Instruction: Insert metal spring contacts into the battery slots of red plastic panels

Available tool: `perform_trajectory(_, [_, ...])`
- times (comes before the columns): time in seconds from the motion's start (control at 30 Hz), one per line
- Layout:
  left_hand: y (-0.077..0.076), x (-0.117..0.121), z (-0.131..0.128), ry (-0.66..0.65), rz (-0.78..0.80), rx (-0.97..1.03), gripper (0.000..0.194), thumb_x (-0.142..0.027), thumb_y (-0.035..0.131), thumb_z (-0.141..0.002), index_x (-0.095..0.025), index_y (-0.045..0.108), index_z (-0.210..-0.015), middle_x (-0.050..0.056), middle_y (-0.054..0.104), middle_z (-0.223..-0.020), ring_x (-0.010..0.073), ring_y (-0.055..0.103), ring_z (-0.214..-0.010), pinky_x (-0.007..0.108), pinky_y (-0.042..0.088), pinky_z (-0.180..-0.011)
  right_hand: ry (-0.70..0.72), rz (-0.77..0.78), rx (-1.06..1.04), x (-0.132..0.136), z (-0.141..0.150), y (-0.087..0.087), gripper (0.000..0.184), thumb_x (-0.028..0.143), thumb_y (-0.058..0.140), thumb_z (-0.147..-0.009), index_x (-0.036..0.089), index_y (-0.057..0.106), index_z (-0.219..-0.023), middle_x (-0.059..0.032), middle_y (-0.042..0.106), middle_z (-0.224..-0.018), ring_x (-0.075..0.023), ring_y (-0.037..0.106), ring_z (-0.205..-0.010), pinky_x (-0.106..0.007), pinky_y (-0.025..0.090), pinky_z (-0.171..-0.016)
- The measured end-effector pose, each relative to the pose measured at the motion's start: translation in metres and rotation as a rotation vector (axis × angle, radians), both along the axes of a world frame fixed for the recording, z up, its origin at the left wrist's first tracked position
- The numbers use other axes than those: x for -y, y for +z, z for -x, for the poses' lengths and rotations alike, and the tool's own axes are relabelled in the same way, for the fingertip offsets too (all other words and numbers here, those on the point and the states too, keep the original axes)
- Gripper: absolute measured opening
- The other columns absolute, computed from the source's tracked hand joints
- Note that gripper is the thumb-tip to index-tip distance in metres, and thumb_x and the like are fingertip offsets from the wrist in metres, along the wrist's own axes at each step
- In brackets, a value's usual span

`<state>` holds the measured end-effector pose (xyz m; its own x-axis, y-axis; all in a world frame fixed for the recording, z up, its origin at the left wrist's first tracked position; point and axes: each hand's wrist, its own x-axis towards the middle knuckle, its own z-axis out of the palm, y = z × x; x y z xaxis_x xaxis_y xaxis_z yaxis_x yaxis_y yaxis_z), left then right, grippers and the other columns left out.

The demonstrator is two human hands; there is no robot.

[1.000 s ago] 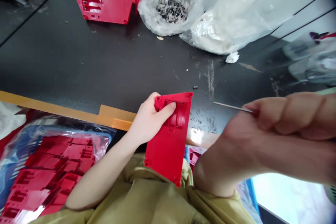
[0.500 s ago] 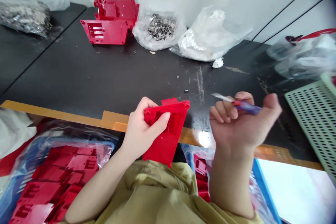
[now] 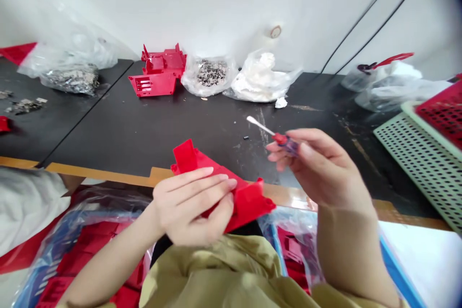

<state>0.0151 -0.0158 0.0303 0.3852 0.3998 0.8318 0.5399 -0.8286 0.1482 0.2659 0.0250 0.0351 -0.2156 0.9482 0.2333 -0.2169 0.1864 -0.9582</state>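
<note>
My left hand [image 3: 189,204] grips a red plastic housing part [image 3: 249,197] over my lap, just in front of the table's front edge, fingers laid across its top face. My right hand [image 3: 317,168] is closed round a small screwdriver [image 3: 276,137] with a red and purple handle, its metal shaft pointing up and to the left above the black table [image 3: 144,130]. The screwdriver tip is a short way above and to the right of the red part, not touching it.
At the back of the table stand more red housings [image 3: 159,74], a bag of small metal parts [image 3: 209,74] and a white plastic bag [image 3: 262,79]. A green perforated tray [image 3: 422,159] and a red basket [image 3: 443,110] sit at right. Bags of red parts [image 3: 86,250] lie by my lap.
The camera has tilted up, showing the wall. My left hand turned the red part flatter and lower. My right hand moved away from the camera and leftwards with the screwdriver.
</note>
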Motion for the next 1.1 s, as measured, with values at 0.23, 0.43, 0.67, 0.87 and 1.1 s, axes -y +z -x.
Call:
perform_trajectory(0.23, [-0.067,-0.004,0.008,-0.087,-0.238,-0.129,0.011,-0.008,0.066,-0.082,-0.018,0.069,-0.077,-0.001,0.08,-0.082,0.0118,0.076,-0.08,0.028,0.054,-0.104,0.178,0.123,0.452,0.008,-0.01,-0.051,0.027,0.039,0.067,-0.09,0.026,0.074,-0.112,-0.0056,0.074,-0.11,-0.017,0.07,-0.097,-0.028,0.058,-0.086])
perform_trajectory(0.43, [-0.098,0.005,0.013,-0.011,-0.166,-0.016,0.017,-0.005,0.06,-0.084,-0.019,0.065,-0.075,-0.006,0.077,-0.069,0.0081,0.075,-0.071,0.03,0.046,-0.112,0.229,0.095,0.408,0.016,-0.014,-0.072,0.015,0.029,0.082,-0.076,0.022,0.074,-0.087,-0.0009,0.074,-0.079,-0.0113,0.069,-0.07,-0.018,0.056,-0.065])
perform_trajectory(0.67, [-0.123,-0.011,0.019,-0.056,-0.238,-0.044,0.014,-0.01,0.066,-0.083,-0.022,0.067,-0.076,-0.006,0.077,-0.074,0.0093,0.075,-0.073,0.03,0.059,-0.097,0.366,-0.326,0.601,0.003,-0.005,-0.073,0.031,0.009,0.065,-0.089,0.026,0.071,-0.114,-0.0028,0.073,-0.097,-0.0116,0.068,-0.087,-0.022,0.055,-0.076])
perform_trajectory(0.87, [-0.128,-0.016,0.024,-0.044,-0.192,-0.081,0.012,-0.014,0.068,-0.083,-0.024,0.068,-0.078,-0.007,0.078,-0.083,0.0112,0.075,-0.083,0.032,0.061,-0.096,0.347,-0.581,0.708,-0.013,0.01,-0.073,0.014,0.018,0.07,-0.088,0.023,0.071,-0.101,-0.0022,0.07,-0.086,-0.0112,0.067,-0.075,-0.022,0.053,-0.065])
perform_trajectory(1.1, [-0.134,-0.015,0.026,-0.089,-0.115,-0.079,0.014,-0.018,0.072,-0.076,-0.031,0.067,-0.074,-0.014,0.076,-0.078,0.01,0.074,-0.07,0.022,0.065,-0.077,0.502,-0.795,0.837,-0.031,0.009,-0.07,0.011,0.023,0.058,-0.097,0.024,0.066,-0.105,-0.0029,0.074,-0.093,-0.0149,0.069,-0.082,-0.027,0.05,-0.067])
